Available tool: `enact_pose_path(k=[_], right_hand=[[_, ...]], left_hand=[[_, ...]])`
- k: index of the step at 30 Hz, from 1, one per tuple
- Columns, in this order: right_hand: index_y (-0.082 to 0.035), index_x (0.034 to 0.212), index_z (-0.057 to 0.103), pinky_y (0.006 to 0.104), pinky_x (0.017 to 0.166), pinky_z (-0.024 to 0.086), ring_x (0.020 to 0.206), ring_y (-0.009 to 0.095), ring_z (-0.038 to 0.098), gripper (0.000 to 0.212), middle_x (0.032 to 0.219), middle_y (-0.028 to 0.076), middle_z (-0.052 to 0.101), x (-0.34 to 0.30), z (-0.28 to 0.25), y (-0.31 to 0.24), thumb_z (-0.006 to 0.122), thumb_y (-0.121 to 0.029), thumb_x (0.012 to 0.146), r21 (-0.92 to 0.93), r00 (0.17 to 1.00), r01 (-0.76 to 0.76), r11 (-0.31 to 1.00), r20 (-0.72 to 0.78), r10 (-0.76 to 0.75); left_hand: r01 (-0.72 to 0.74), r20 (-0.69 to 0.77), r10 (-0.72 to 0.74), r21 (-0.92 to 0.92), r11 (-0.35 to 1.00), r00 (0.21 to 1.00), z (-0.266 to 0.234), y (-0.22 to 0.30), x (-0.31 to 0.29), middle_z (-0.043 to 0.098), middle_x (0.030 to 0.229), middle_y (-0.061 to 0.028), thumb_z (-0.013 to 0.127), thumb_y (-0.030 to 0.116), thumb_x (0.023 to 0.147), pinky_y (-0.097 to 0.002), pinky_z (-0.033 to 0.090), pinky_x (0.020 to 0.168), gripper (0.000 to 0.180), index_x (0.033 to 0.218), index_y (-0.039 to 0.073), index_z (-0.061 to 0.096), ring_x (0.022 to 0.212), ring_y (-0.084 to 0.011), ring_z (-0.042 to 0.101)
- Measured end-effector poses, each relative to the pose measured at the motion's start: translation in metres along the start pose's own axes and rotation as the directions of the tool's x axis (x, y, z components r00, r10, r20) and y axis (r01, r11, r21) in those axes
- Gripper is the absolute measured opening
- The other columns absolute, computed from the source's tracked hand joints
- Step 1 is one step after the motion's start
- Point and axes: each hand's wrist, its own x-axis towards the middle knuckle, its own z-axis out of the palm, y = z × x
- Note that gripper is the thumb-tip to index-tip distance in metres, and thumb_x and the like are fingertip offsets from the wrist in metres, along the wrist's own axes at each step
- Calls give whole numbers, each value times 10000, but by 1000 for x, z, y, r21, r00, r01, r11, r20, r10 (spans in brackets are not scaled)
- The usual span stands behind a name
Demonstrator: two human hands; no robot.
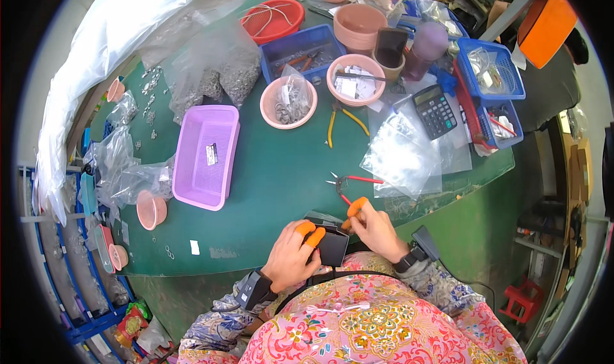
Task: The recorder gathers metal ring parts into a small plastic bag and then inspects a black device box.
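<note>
A small black box-like object (334,249) is at the green table's near edge, in front of my body. My left hand (291,252) grips it from the left, with orange covers on two fingertips. At the box's right side, my right hand (378,235) has thumb and forefinger pinched together, also in orange covers. What sits in that pinch, if anything, is too small to tell. Just beyond my right fingertips lie red-handled pliers (343,186), jaws pointing left. Behind the box is a dark, shiny flat piece, partly covered by the box and my hands.
A purple basket (233,127) stands left of centre. Pink bowls (263,102), yellow-handled pliers (330,131) and a blue tray (262,57) lie farther back. Clear plastic bags (409,147) and a calculator (436,113) are at the right. Bags of small metal parts (240,76) sit behind.
</note>
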Motion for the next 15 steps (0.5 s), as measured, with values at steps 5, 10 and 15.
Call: enact_pose_path(k=[5, 10, 15], right_hand=[[-51, 1179, 539, 316, 749, 526, 914, 202, 666, 438, 1080, 124, 672, 3, -8, -40, 742, -193, 817, 133, 997, 20, 991, 75, -31], [-32, 978, 644, 331, 709, 521, 797, 231, 662, 281, 947, 96, 688, 11, 6, -44, 753, -218, 799, 47, 990, 27, 999, 135, -33], [-36, 907, 624, 377, 599, 493, 695, 297, 643, 223, 784, 136, 652, 13, 10, -52, 720, -216, 820, -123, 989, 120, 985, 97, -109]], left_hand=[[77, -55, -85, -128, 989, 995, -3, -3, -12, 515, 1110, -188, 683, 18, 705, -407, 506, 849, 435, 1134, 2, 613, 1022, -369, 564], [167, -54, -183, -223, 960, 982, -3, -3, -20, 563, 1105, -171, 651, -27, 700, -394, 526, 817, 417, 1112, 34, 629, 991, -354, 606], [222, -37, -241, -279, 934, 970, -5, -3, -19, 562, 1081, -167, 613, -63, 686, -376, 522, 739, 417, 1092, 31, 632, 893, -330, 606]])
